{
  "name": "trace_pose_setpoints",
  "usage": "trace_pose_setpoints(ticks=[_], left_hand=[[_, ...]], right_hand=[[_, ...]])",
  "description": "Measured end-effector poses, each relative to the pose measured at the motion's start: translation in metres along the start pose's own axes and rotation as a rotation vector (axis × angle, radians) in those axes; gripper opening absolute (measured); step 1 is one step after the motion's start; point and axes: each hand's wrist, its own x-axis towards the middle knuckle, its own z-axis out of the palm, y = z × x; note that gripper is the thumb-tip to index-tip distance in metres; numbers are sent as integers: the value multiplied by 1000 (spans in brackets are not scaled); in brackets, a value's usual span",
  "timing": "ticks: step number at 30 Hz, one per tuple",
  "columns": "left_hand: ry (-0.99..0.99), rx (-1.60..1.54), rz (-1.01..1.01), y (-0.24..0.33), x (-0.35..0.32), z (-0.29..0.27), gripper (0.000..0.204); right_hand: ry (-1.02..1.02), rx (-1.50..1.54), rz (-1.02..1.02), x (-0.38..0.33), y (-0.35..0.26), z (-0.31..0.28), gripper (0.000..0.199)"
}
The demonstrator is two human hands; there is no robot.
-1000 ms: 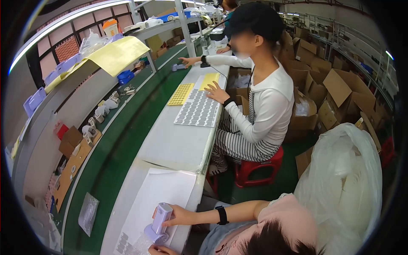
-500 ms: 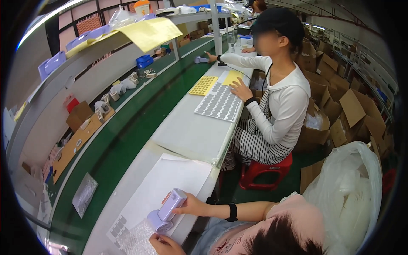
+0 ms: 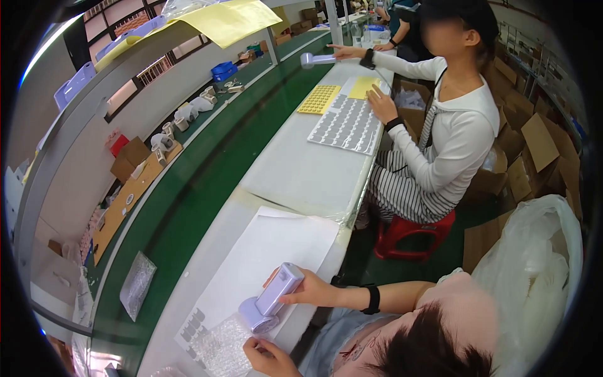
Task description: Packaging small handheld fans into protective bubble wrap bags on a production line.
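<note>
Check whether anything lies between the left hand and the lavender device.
Nothing visible does. The right hand grips the lavender device, whose round end rests at the edge of the bubble wrap. The left hand lies on that wrap just below the device, with only bare wrap between them.

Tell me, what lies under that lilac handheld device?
A white sheet on the table, with bubble wrap by the round head of the lilac device. The right hand grips it; what is directly beneath the head is covered.
</note>
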Motion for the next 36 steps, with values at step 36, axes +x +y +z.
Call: trace_pose_setpoints(ticks=[36], left_hand=[[-174,-577,-465,26,25,56,21]], right_hand=[[16,-141,78,5,-9,15,44]])
